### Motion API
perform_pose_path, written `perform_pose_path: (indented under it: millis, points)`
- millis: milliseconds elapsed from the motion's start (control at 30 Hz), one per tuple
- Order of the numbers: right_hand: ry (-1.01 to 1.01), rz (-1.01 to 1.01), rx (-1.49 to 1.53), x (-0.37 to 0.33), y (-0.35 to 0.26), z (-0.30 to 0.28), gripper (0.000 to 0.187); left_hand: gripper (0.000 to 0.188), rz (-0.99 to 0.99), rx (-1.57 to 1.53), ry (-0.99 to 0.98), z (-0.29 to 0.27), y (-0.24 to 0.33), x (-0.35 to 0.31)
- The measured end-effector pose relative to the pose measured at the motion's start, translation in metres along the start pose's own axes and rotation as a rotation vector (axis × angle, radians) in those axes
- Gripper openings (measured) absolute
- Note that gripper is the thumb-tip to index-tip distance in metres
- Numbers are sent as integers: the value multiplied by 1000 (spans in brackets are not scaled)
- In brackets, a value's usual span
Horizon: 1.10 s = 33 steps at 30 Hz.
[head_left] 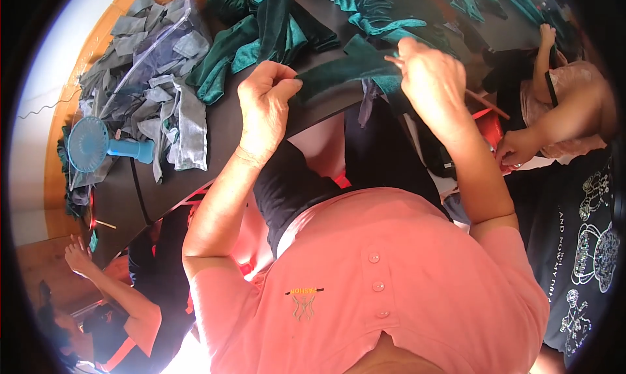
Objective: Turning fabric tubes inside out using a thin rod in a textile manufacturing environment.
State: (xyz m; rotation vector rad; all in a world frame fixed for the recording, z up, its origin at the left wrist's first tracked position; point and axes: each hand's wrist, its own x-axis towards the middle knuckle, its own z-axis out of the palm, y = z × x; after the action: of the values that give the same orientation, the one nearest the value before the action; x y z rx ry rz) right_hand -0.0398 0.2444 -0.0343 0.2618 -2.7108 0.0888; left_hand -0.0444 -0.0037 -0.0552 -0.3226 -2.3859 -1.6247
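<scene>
A dark green velvet strip (pixel 340 74) is stretched between my two hands above the table edge. My left hand (pixel 264 107) pinches one end of it between thumb and fingertips. My right hand (pixel 432 84) is closed around a thin reddish-brown stick (pixel 488 104), whose tip shows past the fingers near the strip's other end. Whether that hand also grips the velvet is hidden by its fingers. A small sheer purplish piece (pixel 367 103) hangs below the strip, close to the table edge.
Green velvet pieces (pixel 257 45) lie heaped on the dark table (pixel 306 123), with more green velvet (pixel 385 15) farther right. Grey fabric strips (pixel 186 123) and a blue handheld fan (pixel 89 144) are at left. Other people's hands (pixel 518 147) are at right, another hand (pixel 79 257) lower left.
</scene>
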Motion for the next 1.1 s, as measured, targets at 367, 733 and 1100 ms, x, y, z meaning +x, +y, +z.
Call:
perform_pose_path:
  millis: [367, 733, 1100]
  points:
    - [-129, -674, -178, 183, -96, -56, 19, 9, -576, -613, 297, -44, -15, 41]
    - [-289, -668, -326, 169, -130, 29, 13, 23, -557, -280, 310, -45, -30, 29]
    - [-428, -33, 206, -18, 11, -46, 26, 22, -541, -442, -576, 47, 36, -75]
